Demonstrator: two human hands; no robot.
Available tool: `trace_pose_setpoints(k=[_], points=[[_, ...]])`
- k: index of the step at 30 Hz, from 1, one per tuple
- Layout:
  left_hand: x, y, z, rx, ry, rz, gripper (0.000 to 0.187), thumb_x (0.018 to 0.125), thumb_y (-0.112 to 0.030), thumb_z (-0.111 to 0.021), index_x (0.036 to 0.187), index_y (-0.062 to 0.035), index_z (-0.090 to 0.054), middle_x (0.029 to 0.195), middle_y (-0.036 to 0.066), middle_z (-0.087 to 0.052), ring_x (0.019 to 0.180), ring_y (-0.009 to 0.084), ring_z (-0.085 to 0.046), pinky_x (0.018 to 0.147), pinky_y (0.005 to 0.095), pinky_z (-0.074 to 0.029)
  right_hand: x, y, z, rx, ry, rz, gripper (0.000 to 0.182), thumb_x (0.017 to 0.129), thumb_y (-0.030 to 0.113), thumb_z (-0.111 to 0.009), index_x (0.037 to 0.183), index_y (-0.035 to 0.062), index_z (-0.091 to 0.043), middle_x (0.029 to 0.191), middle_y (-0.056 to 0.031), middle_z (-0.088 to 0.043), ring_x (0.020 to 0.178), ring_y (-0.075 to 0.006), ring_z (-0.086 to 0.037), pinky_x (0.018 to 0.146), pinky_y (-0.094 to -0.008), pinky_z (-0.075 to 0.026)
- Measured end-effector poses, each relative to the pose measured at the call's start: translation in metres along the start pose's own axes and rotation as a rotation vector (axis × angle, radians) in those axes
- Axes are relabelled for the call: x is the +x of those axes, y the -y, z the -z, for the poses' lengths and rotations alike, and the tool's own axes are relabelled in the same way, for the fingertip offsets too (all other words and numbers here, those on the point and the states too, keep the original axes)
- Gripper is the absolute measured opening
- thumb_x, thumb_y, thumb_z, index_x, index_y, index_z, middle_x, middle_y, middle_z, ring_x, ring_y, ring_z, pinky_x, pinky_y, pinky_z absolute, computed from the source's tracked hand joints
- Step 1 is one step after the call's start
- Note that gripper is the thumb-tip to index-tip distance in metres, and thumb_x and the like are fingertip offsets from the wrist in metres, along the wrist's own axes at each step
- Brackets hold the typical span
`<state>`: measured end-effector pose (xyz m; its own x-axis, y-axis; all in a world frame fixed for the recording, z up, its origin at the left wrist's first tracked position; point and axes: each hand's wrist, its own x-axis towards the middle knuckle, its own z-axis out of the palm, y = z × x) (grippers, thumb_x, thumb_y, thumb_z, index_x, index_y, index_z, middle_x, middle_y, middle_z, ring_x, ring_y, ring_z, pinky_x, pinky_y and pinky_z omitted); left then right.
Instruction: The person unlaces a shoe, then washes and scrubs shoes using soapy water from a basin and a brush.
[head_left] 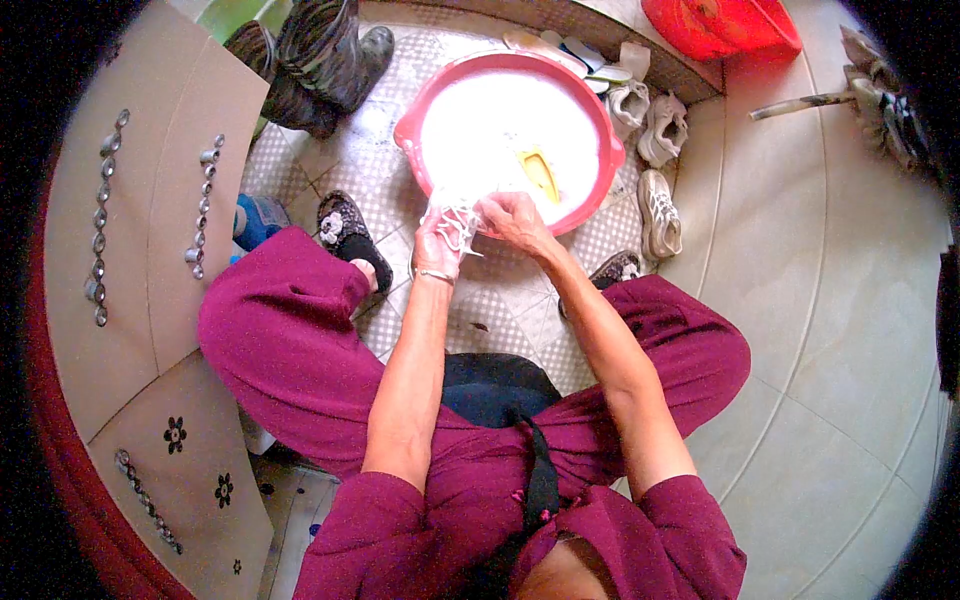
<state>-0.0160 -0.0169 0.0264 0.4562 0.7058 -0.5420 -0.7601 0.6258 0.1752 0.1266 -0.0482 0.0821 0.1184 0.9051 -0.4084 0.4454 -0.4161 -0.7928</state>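
Note:
Near the lower rim of a red basin (408, 125), my left hand (438, 245) is closed on a bundle of white laces (458, 228). Just right of it, my right hand (512, 217) is closed, with its fingertips pinched at the laces' edge; the exact grip is too bright to make out. White suds or bright water fill the basin. A yellow object (540, 175), perhaps a brush, lies in the basin on the right side, above my right hand.
White shoes (661, 215) stand right of the basin, with slippers behind it. Dark boots (320, 60) are at the upper left. A red container (720, 28) sits at the upper right. A drawer cabinet (165, 260) stands at the left.

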Motion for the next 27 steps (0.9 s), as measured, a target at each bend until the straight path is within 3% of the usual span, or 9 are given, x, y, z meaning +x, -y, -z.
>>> trace_pose_setpoints(k=[2,5,7,14,18,20,22,25,27], points=[[0.000,-0.001,-0.001,-0.002,0.011,-0.007,0.029,0.088,-0.019,-0.046,0.105,0.0046,-0.050,0.094,0.014,-0.059,0.083,0.0236,-0.059,0.078,0.0335,-0.049,0.002,0.002,-0.004,0.135,-0.021,0.004,0.025,0.079,0.024,-0.053,0.082,0.0003,-0.062,0.062,-0.0039,-0.058,0.060,-0.0109,-0.052,0.059,-0.0282,-0.044],[0.008,-0.001,0.010,0.022,0.088,0.023,0.031,0.089,-0.022,-0.046,0.106,0.0032,-0.049,0.092,0.012,-0.059,0.081,0.0211,-0.059,0.076,0.0309,-0.049,0.005,-0.005,-0.018,0.033,-0.134,0.073,0.023,0.079,0.022,-0.053,0.083,0.0013,-0.062,0.064,-0.0043,-0.060,0.061,-0.0122,-0.055,0.061,-0.0284,-0.045],[0.010,0.003,0.009,0.001,-0.049,0.029,0.027,0.087,-0.015,-0.049,0.108,0.0023,-0.049,0.090,0.011,-0.059,0.079,0.0219,-0.059,0.069,0.0321,-0.050,0.005,-0.006,-0.020,-0.040,-0.161,0.091,0.023,0.079,0.022,-0.054,0.084,0.0017,-0.062,0.066,-0.0048,-0.060,0.063,-0.0123,-0.055,0.061,-0.0285,-0.045],[0.019,0.007,0.028,0.142,-0.138,0.020,0.024,0.087,-0.010,-0.046,0.105,0.0048,-0.050,0.090,0.014,-0.060,0.082,0.0227,-0.059,0.075,0.0322,-0.050,0.003,-0.020,-0.028,0.153,-0.293,0.132,0.021,0.074,0.022,-0.059,0.085,0.0043,-0.063,0.072,-0.0116,-0.063,0.066,-0.0195,-0.061,0.062,-0.0301,-0.047],[0.020,0.006,0.034,0.156,-0.123,0.024,0.023,0.085,-0.008,-0.047,0.103,0.0059,-0.050,0.092,0.015,-0.060,0.085,0.0239,-0.059,0.077,0.0334,-0.050,-0.017,-0.016,-0.029,0.155,-0.246,0.066,0.022,0.074,0.022,-0.060,0.084,0.0021,-0.062,0.071,-0.0106,-0.062,0.066,-0.0194,-0.059,0.063,-0.0302,-0.047],[0.017,0.008,0.028,0.187,-0.130,0.014,0.022,0.085,-0.007,-0.048,0.103,0.0060,-0.051,0.093,0.015,-0.060,0.086,0.0240,-0.059,0.077,0.0335,-0.050,-0.019,-0.027,-0.038,0.100,-0.231,0.124,0.020,0.077,0.019,-0.060,0.084,0.0000,-0.062,0.072,-0.0067,-0.061,0.066,-0.0115,-0.056,0.061,-0.0267,-0.045],[0.016,0.007,0.029,0.184,-0.100,0.003,0.021,0.083,-0.005,-0.048,0.102,0.0061,-0.051,0.093,0.015,-0.060,0.086,0.0240,-0.059,0.078,0.0335,-0.049,-0.018,-0.028,-0.042,0.115,-0.277,0.143,0.020,0.078,0.020,-0.060,0.083,0.0000,-0.062,0.067,-0.0053,-0.059,0.063,-0.0110,-0.054,0.060,-0.0268,-0.045],[0.017,0.006,0.030,0.197,-0.103,-0.001,0.022,0.082,-0.003,-0.049,0.102,0.0061,-0.051,0.093,0.015,-0.059,0.085,0.0235,-0.059,0.078,0.0330,-0.050,-0.012,-0.028,-0.046,0.188,-0.381,0.090,0.019,0.077,0.017,-0.058,0.083,0.0001,-0.062,0.068,-0.0088,-0.059,0.062,-0.0168,-0.055,0.058,-0.0287,-0.044],[0.017,0.006,0.030,0.193,-0.080,0.020,0.022,0.082,-0.002,-0.049,0.102,0.0064,-0.051,0.093,0.015,-0.059,0.085,0.0232,-0.059,0.078,0.0325,-0.050,-0.010,-0.023,-0.048,0.482,-0.339,0.052,0.018,0.077,0.018,-0.057,0.080,-0.0001,-0.061,0.066,-0.0085,-0.059,0.058,-0.0174,-0.054,0.055,-0.0295,-0.043]])
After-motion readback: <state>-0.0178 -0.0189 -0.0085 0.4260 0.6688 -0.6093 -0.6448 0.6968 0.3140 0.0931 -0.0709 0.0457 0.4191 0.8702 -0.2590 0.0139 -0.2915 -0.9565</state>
